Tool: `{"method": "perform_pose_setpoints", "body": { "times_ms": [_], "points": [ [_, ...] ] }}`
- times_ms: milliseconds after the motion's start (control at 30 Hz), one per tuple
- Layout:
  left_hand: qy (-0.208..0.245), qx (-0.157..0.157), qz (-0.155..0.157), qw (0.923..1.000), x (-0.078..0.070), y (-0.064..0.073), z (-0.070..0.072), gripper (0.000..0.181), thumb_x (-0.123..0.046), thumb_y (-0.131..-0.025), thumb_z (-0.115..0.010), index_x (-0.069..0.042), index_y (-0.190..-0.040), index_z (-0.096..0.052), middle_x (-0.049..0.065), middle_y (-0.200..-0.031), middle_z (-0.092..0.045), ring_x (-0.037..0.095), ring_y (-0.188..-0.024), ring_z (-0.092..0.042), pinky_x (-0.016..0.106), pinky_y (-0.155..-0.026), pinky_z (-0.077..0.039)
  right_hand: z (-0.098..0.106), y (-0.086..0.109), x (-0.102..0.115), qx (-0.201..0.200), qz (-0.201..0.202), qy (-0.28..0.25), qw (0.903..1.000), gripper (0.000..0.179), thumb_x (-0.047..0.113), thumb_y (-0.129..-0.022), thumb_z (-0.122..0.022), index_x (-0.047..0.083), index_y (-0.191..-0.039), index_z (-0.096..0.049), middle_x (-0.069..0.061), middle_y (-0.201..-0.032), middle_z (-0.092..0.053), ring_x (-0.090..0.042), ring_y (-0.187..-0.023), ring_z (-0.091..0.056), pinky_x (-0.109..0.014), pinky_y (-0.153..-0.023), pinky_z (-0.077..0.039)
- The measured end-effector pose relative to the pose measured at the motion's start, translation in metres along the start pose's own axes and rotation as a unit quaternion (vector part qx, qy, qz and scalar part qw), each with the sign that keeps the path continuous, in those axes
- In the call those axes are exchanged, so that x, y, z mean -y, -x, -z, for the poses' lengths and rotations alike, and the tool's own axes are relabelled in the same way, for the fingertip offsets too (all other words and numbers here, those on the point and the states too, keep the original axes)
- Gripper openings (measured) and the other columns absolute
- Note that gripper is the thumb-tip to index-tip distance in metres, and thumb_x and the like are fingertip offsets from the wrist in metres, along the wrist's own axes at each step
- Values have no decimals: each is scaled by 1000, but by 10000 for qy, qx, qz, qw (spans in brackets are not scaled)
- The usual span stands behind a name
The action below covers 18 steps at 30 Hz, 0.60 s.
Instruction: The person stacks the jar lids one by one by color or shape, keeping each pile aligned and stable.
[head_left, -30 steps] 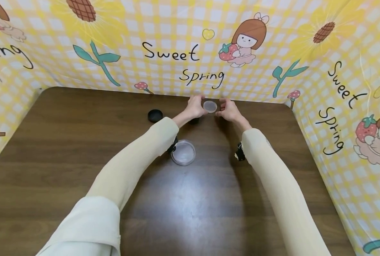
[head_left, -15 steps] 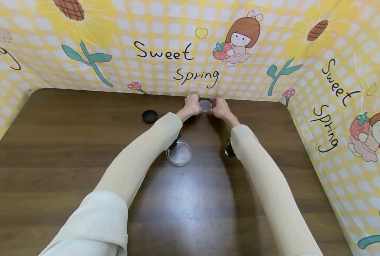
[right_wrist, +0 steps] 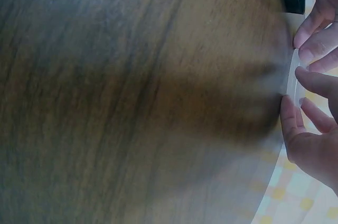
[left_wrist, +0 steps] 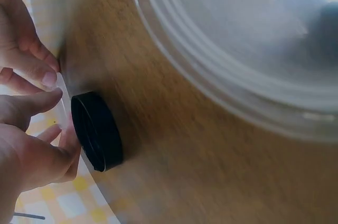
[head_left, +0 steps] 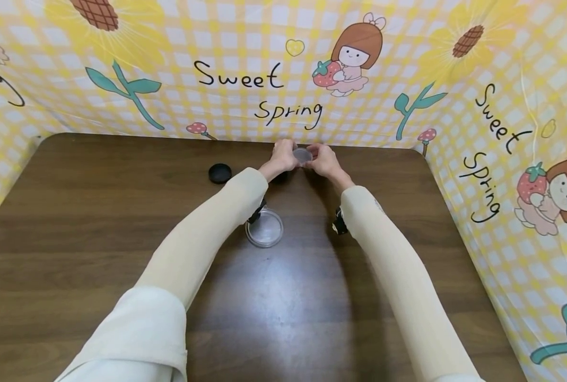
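At the far edge of the table, my left hand [head_left: 283, 155] and right hand [head_left: 326, 161] hold a small clear plastic disc [head_left: 303, 155] between them. Both wrist views show it nearly edge-on. There, the thumb and fingers of the left hand [right_wrist: 321, 31] pinch one side of the disc [left_wrist: 64, 97], and those of the right hand [right_wrist: 317, 147] pinch the other. Beside the left hand, a black ring-shaped cap [left_wrist: 97, 131] stands on the table, partly hidden by that hand in the head view.
Another round black cap [head_left: 220, 173] lies to the left of the hands. Nearer to me, a larger clear round container [head_left: 264, 229] rests on the brown wooden table [head_left: 283, 318], partly under my left forearm. A patterned yellow checked cloth [head_left: 245, 122] rises behind the table.
My right hand has come in from the right and now grips the disc along with the left. The head view has shifted slightly; the black cap and clear container stay put on the table.
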State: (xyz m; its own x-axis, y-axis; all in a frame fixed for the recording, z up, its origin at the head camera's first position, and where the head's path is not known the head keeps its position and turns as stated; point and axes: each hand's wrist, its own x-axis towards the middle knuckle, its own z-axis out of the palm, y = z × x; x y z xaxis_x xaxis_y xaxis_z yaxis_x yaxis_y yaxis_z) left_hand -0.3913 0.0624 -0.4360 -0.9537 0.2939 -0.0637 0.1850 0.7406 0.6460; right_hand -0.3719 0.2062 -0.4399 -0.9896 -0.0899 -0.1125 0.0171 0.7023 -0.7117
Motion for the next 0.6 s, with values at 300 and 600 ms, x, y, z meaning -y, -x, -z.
{"method": "perform_pose_setpoints", "body": {
  "times_ms": [300, 600],
  "points": [
    [332, -83, -123, 9993, 3, 14, 17, 44, -9, -80, -78, 2, -119, -63, 16, -118, -61, 32, -113, -51, 39, -95, -42, -3, 6, 11, -133, 304, -69, 9994, 44, 4, -84, -71, -5, -126, -57, -21, -113, -64, -30, -102, -62, -35, -85, -50],
    [720, -57, -368, 9967, 11, 29, 28, 44, -6, -76, -80, 5, -116, -63, 17, -109, -65, 27, -104, -58, 34, -91, -45, -6, 24, 23, -146, 323, -187, 9992, 46, 6, -83, -74, -4, -126, -57, -19, -114, -64, -29, -102, -62, -34, -86, -50]
  ]
}}
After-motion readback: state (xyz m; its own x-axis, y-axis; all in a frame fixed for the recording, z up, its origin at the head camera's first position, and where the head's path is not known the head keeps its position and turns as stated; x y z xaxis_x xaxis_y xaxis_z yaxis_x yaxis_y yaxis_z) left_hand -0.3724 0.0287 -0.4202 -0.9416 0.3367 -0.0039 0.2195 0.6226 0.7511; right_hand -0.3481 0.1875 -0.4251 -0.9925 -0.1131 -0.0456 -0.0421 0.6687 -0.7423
